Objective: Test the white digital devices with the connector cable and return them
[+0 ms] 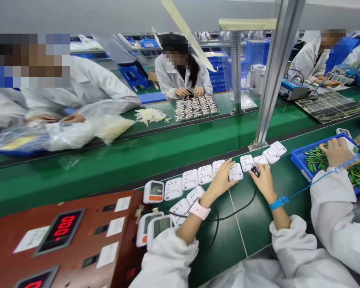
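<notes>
A curved row of white devices (205,174) lies face down on the green mat along the conveyor edge. My left hand (222,182) rests flat with fingers spread on one white device (236,172) in that row, holding it down. My right hand (262,180) is closed on a small black plug (255,171) at the end of a black cable (228,216), held right beside that device. A pink-white watch sits on my left wrist and a blue strap (276,203) on my right wrist.
Devices lying face up (153,192) sit at the left by a brown box with red digit displays (60,230). A neighbour's hand (337,152) reaches into a blue tray of green batteries (306,166). A metal post (271,76) stands behind. Other workers sit across the green conveyor.
</notes>
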Available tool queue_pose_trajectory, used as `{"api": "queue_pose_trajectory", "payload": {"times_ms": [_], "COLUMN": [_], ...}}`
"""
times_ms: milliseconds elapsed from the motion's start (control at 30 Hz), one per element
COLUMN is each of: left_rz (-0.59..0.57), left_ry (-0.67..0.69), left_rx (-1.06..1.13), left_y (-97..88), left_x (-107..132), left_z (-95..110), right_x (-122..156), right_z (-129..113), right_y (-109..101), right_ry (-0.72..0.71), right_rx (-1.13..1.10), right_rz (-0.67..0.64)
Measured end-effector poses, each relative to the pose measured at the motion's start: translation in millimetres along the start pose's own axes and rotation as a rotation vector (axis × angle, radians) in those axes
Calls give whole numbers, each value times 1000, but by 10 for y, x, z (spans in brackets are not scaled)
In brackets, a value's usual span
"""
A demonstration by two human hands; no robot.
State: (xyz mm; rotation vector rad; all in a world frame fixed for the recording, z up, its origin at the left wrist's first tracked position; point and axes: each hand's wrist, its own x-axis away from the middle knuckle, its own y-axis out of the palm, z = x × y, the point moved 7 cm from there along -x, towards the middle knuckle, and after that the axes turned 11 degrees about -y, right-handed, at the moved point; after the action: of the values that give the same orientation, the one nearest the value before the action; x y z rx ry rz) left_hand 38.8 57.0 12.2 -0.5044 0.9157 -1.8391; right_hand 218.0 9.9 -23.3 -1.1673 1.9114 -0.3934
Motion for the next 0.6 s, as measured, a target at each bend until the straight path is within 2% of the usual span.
{"api": "queue_pose_trajectory", "payload": {"times_ms": [67,167,267,333,400,467,533,600], "left_rz": [-15,17,54,139,250,318,308,284], "left_ry": [-41,-68,-70,-97,-167,-210,-178,-118], "left_rx": [-48,-65,-60,18,299,722,1056,1240], "left_y": [228,329,241,71,-158,-364,-531,-702], "left_x": [-152,-268,-292,-261,-178,-47,92,236], "left_z": [-182,-283,-238,-201,-211,-230,-176,-88], "right_x": [53,85,88,88,85,81,71,29], "right_z": [100,60,-44,-87,-81,-44,-62,-199], "right_y": [97,127,161,180,182,205,230,207], "right_ry": [-27,-107,-179,-207,-163,-28,113,157], "right_rx": [87,120,60,-50,-221,-450,-671,-829], "right_rz": [-36,-54,-108,-127,-103,-77,-47,-17]}}
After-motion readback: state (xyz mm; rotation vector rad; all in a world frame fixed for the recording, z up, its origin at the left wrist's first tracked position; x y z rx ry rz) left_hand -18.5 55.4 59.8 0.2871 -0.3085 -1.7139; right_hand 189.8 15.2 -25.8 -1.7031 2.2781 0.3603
